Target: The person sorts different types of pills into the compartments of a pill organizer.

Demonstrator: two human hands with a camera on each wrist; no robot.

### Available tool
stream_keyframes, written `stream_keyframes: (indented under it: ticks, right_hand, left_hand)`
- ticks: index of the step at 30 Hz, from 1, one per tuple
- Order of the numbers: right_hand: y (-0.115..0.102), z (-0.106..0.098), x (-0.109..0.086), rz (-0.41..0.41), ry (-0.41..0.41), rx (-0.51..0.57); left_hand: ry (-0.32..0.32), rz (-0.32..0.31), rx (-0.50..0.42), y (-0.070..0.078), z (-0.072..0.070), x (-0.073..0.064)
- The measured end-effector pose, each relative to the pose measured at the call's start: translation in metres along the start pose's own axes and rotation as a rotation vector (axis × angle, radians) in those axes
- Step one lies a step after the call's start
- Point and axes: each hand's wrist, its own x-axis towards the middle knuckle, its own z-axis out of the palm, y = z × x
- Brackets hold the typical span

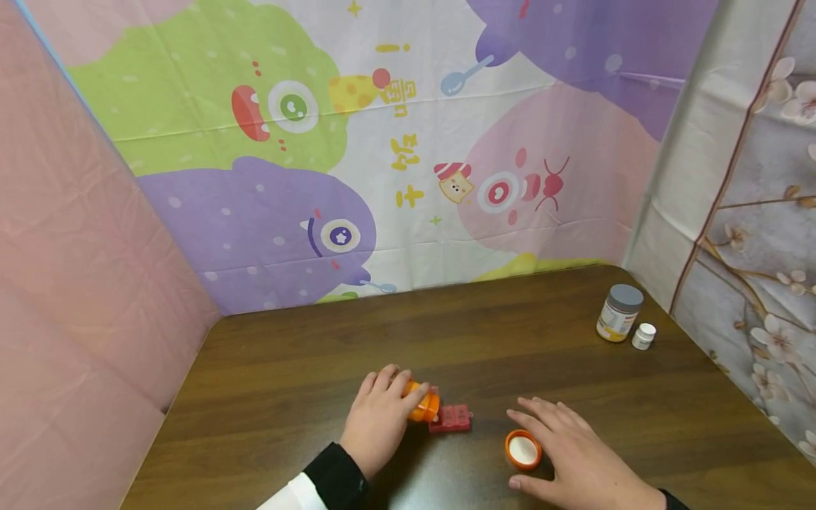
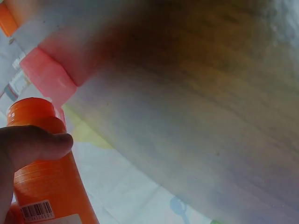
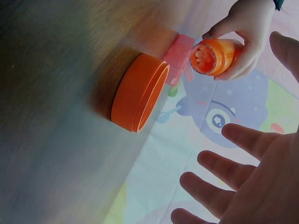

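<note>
Left hand (image 1: 377,421): fingers curl round the orange pill bottle (image 1: 424,406), tilted toward the red pill organizer (image 1: 455,419) just beside them. Right hand (image 1: 576,453): fingers spread near the orange bottle cap (image 1: 523,450). Wood-grain tabletop (image 1: 268,382) extends below all fingers; cartoon-printed fabric (image 1: 408,241) hangs beyond them.

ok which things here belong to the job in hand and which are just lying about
Likely in the job:
orange bottle, tilted in the left hand
red case, by the bottle's mouth
orange cap, off, near the right hand

Lying about:
grey-lidded jar
small white bottle
</note>
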Motion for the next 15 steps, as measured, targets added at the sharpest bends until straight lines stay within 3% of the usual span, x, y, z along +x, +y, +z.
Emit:
stream_keyframes:
  ticks: [6, 15]
  right_hand:
    - [-0.0011, -0.0005, -0.0014, -0.002, 0.001, -0.006]
    - [-0.0001, -0.0014, -0.0024, 0.023, -0.015, 0.014]
  left_hand:
    - [0.025, 0.002, 0.007, 0.0015, 0.0003, -0.0004]
    - [0.0, -0.003, 0.001, 0.0047, 0.0009, 0.0006]
